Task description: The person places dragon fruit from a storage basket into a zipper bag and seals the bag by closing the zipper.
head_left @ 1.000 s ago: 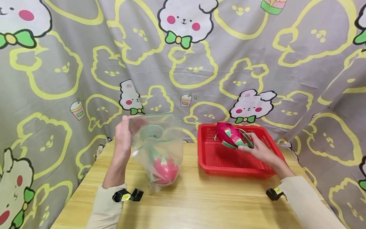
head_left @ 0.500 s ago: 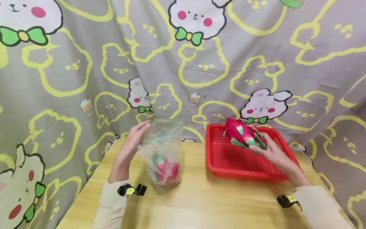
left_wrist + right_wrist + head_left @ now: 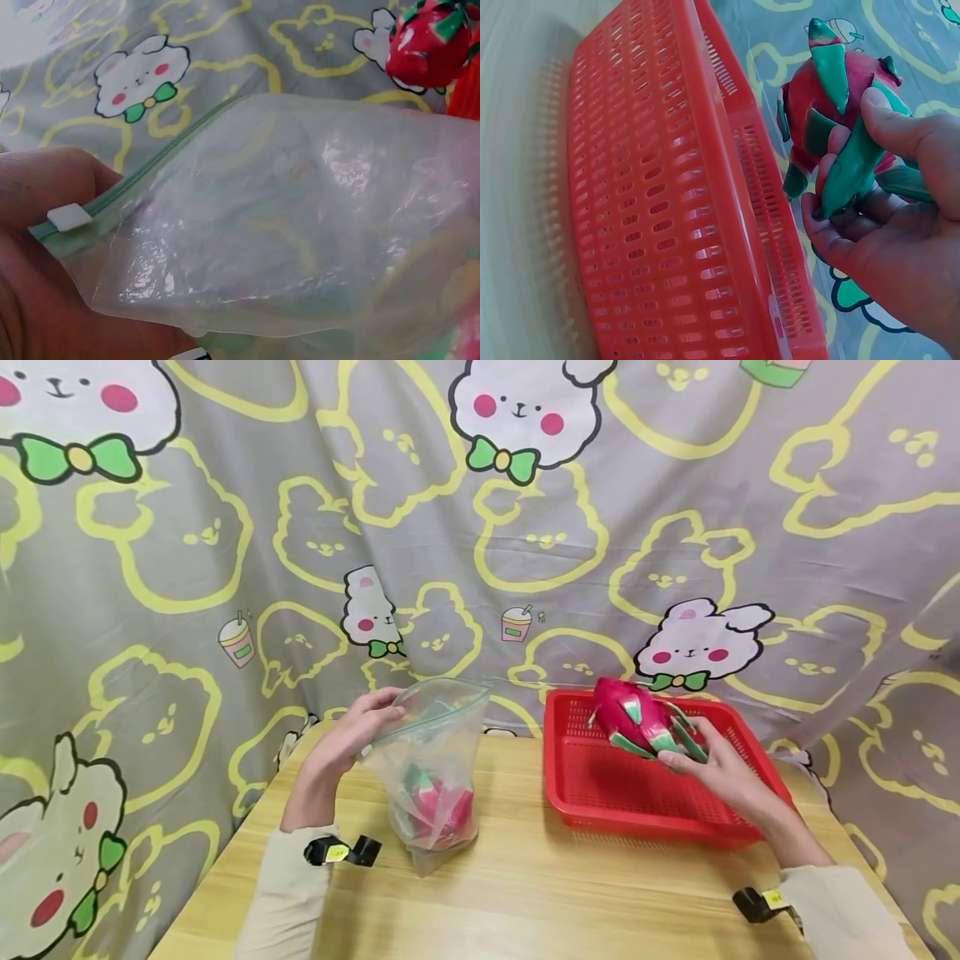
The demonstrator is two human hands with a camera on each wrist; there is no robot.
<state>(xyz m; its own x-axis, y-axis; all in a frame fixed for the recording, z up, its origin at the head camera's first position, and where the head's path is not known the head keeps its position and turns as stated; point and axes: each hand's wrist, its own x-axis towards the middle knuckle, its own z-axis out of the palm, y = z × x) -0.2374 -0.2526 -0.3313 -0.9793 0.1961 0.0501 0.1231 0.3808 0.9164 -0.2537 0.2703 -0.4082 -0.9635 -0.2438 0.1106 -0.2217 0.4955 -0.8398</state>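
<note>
My left hand (image 3: 358, 727) holds a clear zip bag (image 3: 420, 752) by the left corner of its mouth. A white slider (image 3: 70, 217) sits at that corner on the green zip strip (image 3: 161, 161). Inside the bag, low down, a pink dragon fruit (image 3: 442, 806) with green scales shows through the plastic. The bag's bottom is at the tabletop. In my right hand (image 3: 720, 768) is a second dragon fruit (image 3: 628, 714), gripped by its green leafy end. It is tilted over the red basket, its pink end pointing up and left. The right wrist view shows thumb and fingers around a green leaf (image 3: 855, 161).
The red plastic basket (image 3: 558, 777), with slotted walls, stands at the back right of the wooden table (image 3: 540, 893). A grey curtain (image 3: 450, 552) with cartoon print hangs behind and along both sides.
The bag has come down to the table and its mouth has tipped. My left fingers have moved over its rim. The right hand still holds its dragon fruit over the basket; the head view has shifted.
</note>
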